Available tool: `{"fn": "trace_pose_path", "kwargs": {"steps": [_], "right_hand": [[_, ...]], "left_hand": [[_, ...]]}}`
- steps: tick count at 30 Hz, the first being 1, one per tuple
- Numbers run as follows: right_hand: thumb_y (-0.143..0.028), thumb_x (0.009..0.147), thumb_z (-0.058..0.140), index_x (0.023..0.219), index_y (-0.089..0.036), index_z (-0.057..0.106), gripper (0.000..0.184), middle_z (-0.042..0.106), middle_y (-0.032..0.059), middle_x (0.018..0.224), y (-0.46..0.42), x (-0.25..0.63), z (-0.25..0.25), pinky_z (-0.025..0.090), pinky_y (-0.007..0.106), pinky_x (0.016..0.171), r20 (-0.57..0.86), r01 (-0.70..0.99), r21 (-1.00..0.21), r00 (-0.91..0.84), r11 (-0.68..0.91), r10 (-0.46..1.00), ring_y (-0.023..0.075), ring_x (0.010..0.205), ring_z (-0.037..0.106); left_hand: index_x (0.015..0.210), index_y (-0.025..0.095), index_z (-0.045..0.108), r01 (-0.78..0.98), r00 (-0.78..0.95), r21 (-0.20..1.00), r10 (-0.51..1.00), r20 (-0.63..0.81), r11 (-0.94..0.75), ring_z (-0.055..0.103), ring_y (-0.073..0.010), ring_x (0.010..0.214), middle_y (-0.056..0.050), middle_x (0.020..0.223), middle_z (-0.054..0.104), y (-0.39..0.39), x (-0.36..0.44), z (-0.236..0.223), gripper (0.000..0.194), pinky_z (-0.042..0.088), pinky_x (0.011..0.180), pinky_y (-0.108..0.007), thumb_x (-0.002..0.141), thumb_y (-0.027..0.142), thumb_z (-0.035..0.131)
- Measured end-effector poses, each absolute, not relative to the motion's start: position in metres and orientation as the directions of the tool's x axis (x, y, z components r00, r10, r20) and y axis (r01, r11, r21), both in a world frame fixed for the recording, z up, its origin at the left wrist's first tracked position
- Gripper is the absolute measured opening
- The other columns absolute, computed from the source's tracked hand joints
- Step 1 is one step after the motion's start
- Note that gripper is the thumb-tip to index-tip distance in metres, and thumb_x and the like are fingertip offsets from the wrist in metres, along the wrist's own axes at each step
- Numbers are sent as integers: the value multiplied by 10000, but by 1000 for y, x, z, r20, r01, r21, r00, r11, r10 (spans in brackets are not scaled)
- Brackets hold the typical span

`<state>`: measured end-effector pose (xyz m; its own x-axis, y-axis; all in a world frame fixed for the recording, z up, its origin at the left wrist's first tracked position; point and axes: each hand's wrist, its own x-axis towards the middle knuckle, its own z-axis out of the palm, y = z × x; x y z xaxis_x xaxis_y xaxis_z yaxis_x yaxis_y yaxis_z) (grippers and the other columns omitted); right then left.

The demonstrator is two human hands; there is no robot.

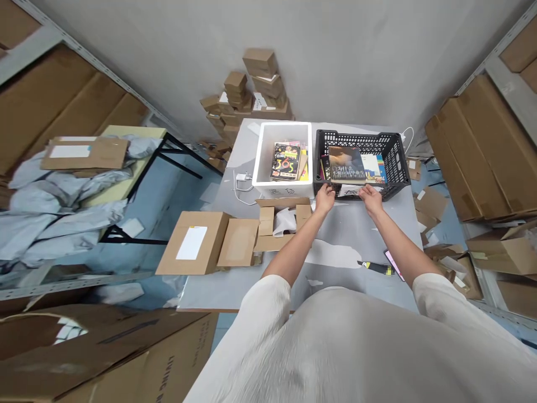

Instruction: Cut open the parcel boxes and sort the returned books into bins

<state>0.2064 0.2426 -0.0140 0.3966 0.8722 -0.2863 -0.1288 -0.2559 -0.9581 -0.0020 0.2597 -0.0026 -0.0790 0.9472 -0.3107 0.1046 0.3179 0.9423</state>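
Note:
A dark-covered book [346, 164] with pale lettering lies in the black plastic crate [396, 162], its near edge at the crate's front rim. My left hand [325, 198] is closed at the book's near left corner, right by the rim. At its near right corner, my right hand [371, 200] is closed too, with the fingertips partly hidden. Between my hands, a white paper label [350, 191] with handwriting hangs on the crate front. Beside and under the dark book is a white, yellow and blue book [372, 167].
Left of the crate stands a white foam box [260, 151] with several books [286, 161]. Nearer are an open small carton [265, 224], a flat carton [238, 242] and a closed carton [178, 226]. A utility knife [375, 267] and phone [393, 264] lie by my right forearm.

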Motion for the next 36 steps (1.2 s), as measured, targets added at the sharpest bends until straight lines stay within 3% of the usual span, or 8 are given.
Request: {"fn": "trace_pose_path", "kwargs": {"steps": [2, 4, 10, 19, 28, 36], "right_hand": [[-196, 747, 880, 1319, -223, 720, 595, 766, 120, 1362, 239, 204, -17, 675, 392, 1034, -312, -180, -948, 377, -261, 872, 265, 1296, 754], [-179, 767, 865, 1288, -226, 725, 541, 759, 125, 1406, 230, 202, -18, 666, 414, 1074, -344, -223, -933, 333, -282, 878, 268, 1299, 759], [-132, 838, 819, 1070, -216, 752, 255, 820, 105, 1224, 200, 196, -10, 665, 411, 1095, -423, -271, -894, 254, -356, 870, 236, 1154, 814], [-102, 854, 817, 976, -213, 752, 177, 829, 71, 1007, 153, 172, 3, 705, 362, 980, -446, -220, -885, 147, -410, 883, 205, 1010, 830], [-174, 855, 777, 994, -217, 770, 145, 845, 56, 1057, 105, 148, -4, 666, 262, 792, -449, -45, -893, 23, -448, 893, 164, 907, 806], [-200, 819, 805, 967, -222, 759, 157, 837, 59, 1046, 79, 119, -3, 642, 288, 814, -450, 18, -893, -26, -450, 892, 170, 873, 793]], "left_hand": [[1553, 159, 635, 129, -66, 947, 955, -288, 294, 739, -236, 1351, -155, 1397, 792, 256, 0, -7, 606, 549, 1176, -353, 957, 124, 734], [1573, 139, 630, 123, -47, 946, 954, -297, 301, 725, -259, 1378, -184, 1466, 755, 248, 1, -9, 608, 536, 1210, -381, 971, 113, 713], [1554, 119, 645, 151, -15, 946, 958, -287, 286, 721, -283, 1381, -207, 1496, 733, 216, -8, -1, 577, 531, 1219, -417, 979, 91, 692], [1425, 141, 725, 257, -51, 936, 971, -235, 240, 716, -278, 1371, -172, 1514, 726, 156, -45, 24, 463, 529, 1224, -429, 968, 120, 652], [1398, 150, 740, 411, -207, 861, 950, -232, 300, 689, -316, 1395, -155, 1475, 745, 73, -109, 24, 493, 513, 1238, -454, 911, 142, 665], [1474, 212, 679, 604, -210, 737, 953, -219, 303, 569, -308, 1526, -145, 1580, 662, 32, -162, 24, 566, 440, 1297, -479, 911, 157, 660]]}}
